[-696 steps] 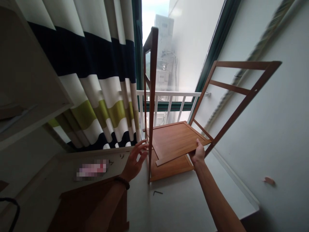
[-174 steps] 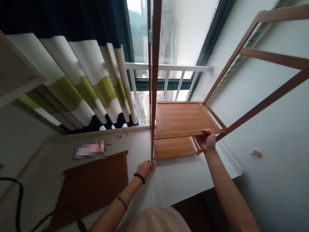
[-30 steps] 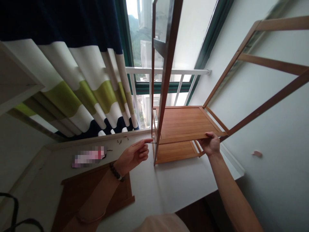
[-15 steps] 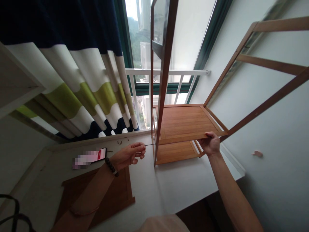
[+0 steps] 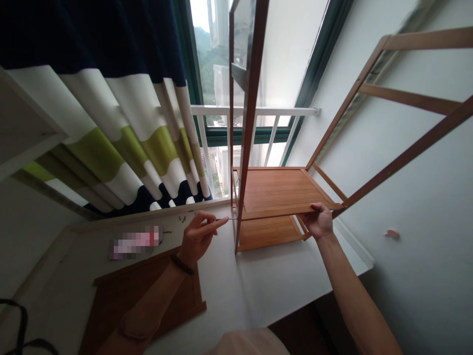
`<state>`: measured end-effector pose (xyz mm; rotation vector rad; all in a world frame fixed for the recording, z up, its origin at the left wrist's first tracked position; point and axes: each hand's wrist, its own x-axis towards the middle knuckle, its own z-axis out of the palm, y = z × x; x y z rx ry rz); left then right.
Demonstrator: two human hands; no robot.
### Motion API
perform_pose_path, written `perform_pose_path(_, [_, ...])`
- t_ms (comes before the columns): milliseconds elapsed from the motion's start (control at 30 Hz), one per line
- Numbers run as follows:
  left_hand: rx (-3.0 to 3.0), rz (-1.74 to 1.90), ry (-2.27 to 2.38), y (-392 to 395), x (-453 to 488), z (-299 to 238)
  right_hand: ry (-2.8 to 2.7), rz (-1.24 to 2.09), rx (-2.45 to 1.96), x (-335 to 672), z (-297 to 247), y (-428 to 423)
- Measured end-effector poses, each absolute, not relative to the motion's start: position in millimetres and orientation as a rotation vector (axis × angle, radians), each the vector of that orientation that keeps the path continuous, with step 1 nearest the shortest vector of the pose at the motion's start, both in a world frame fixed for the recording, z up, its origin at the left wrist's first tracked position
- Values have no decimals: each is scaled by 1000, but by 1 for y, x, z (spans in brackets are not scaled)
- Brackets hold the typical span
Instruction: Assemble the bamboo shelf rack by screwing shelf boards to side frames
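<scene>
My left hand (image 5: 199, 236) is closed around a thin metal hex key (image 5: 232, 219), most of it hidden by the fingers. Its index finger points along the key, whose far end meets the left upright (image 5: 247, 128) of a brown wooden shelf rack. My right hand (image 5: 318, 221) grips the front edge of the upper shelf board (image 5: 277, 190) near its right corner, thumb on top and fingers underneath. That board sits between the left upright and the right side frame (image 5: 399, 158), its right end slightly tilted down. A lower shelf board (image 5: 271, 232) is set beneath it.
A loose wooden panel (image 5: 148, 291) lies at the left on the white surface (image 5: 273, 276). A phone (image 5: 135, 242) with a blurred screen and several small screws (image 5: 182, 219) lie behind it. Curtains (image 5: 121, 143) and a white railing (image 5: 273, 111) stand at the window.
My left hand has turned, and its index finger now stretches along the hex key. The upper shelf board's back and right end have dropped a little, with my right hand still on it.
</scene>
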<state>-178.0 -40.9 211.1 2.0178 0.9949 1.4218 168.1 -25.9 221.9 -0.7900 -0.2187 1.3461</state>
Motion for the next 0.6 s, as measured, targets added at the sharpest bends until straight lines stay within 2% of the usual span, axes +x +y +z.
perform_pose_path(100, [1882,1446,923,-42,-172,209,-198,1347,-795,168,222,-26])
perform_pose_path(300, [1692,1221,754,-50,-176,216,-198,1327,-795,169,222,-25])
perform_pose_path(500, [1467,1143,875,-46,-175,214,-237,1348,-747,172,217,-23])
perform_pose_path(600, [1416,1236,972,-41,-173,213,-239,1330,-747,173,220,-23])
